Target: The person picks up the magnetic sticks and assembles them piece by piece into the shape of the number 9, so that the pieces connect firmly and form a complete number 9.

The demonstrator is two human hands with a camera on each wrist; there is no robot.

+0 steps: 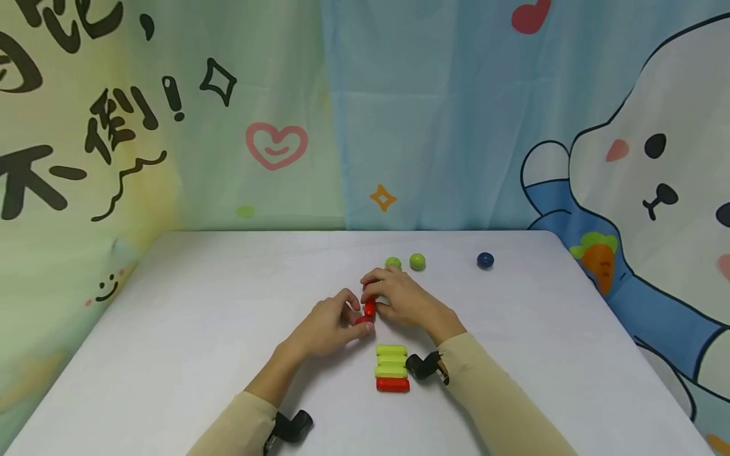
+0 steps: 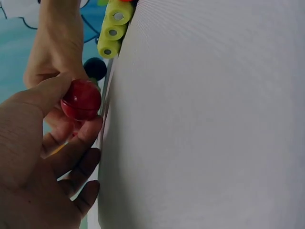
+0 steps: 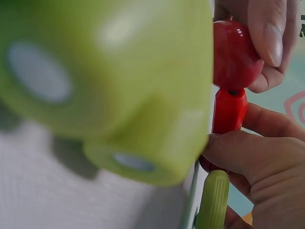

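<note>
A glossy red ball is pinched between the thumb and fingers of my left hand. Against that ball stands the end of a short red magnetic rod. My right hand grips the rod's far end, where a second red ball shows partly under the thumb, mostly hidden by the fingers. Both hands meet over the middle of the table, rod and balls in one line between them. Just in front of them lies a row of lime magnetic rods with a red rod nearest me.
Behind my right hand sit two lime balls, one in full view and another beside the fingers. Farther right rests a dark blue ball. The white tabletop ends at a printed curtain.
</note>
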